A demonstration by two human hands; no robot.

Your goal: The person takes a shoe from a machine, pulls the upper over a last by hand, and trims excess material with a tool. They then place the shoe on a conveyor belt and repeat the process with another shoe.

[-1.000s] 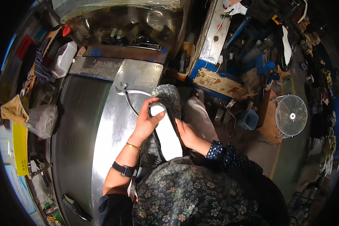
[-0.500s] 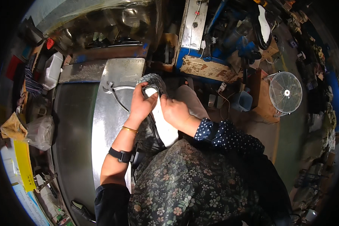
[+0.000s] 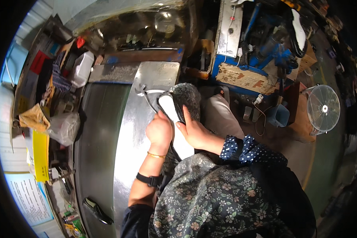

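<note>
A dark, shoe-shaped piece (image 3: 177, 135) with a long white face lies at the centre of the frame, over the patterned cloth (image 3: 193, 93), its narrow length running from upper left to lower right. The white face looks upward, and a black rim shows along its upper right side.

The right hand (image 3: 197, 135) is at its right edge: the thumb lies on the white face and a finger stretches along the black rim, the two parted a little, apparently with the piece held between them and fingers hidden beneath. The left hand (image 3: 160, 131) is at the left edge, back upward and fingers curled in; their tips are mostly hidden, so I cannot tell whether they pinch the rim or only press on it.

The piece looks light enough for one hand, fairly stiff along its length and softer at the black rim. The white face seems smooth and easily marked, so the rims on both sides look like the surest hold, with a thumb laid flat for steadiness.

Left of it is a shiny metal table (image 3: 127, 158), then a dark belt (image 3: 97, 135) carrying a black shoe (image 3: 97, 210) at lower left. A round fan (image 3: 324, 109) stands at right.
</note>
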